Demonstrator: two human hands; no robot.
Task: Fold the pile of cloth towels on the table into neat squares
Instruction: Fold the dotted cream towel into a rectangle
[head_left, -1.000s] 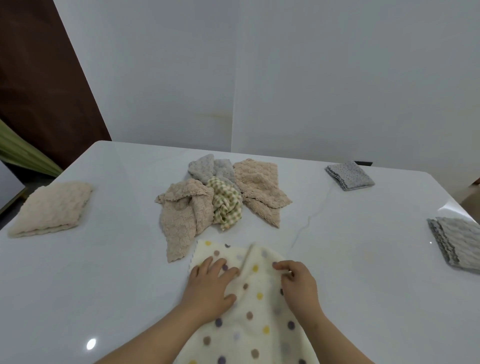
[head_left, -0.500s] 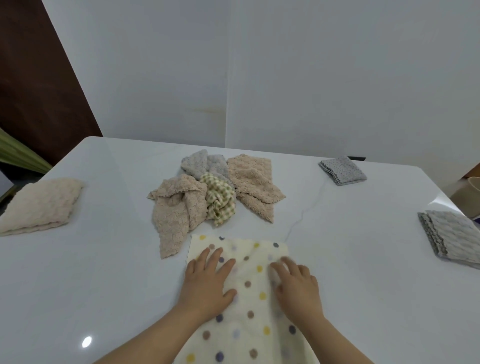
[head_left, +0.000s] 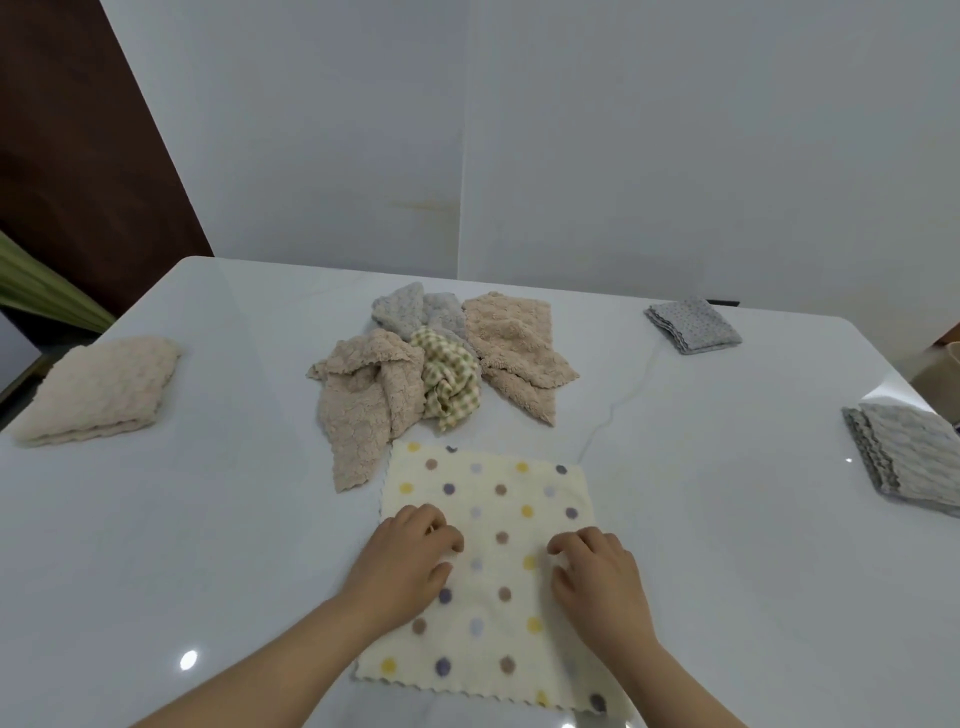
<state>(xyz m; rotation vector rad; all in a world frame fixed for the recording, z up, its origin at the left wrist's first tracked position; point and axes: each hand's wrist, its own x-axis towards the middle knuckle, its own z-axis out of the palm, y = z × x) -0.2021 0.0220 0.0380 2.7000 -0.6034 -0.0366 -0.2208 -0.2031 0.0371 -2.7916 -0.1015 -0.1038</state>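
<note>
A cream polka-dot towel lies spread flat on the white table just in front of me. My left hand rests on its left half and my right hand on its right half, both with bent fingers whose tips touch the cloth. Neither hand grips a fold or edge. Beyond the towel sits the unfolded pile: a crumpled beige towel, a green checked towel, a grey towel and another beige towel.
A folded beige stack lies at the table's left edge. A small folded grey dotted towel sits far right, and a folded grey stack sits at the right edge. A white wall rises behind the table.
The raised flap at the towel's far edge has been laid down flat. Both hands have slid back toward me across the cloth, fingers bending as they came.
</note>
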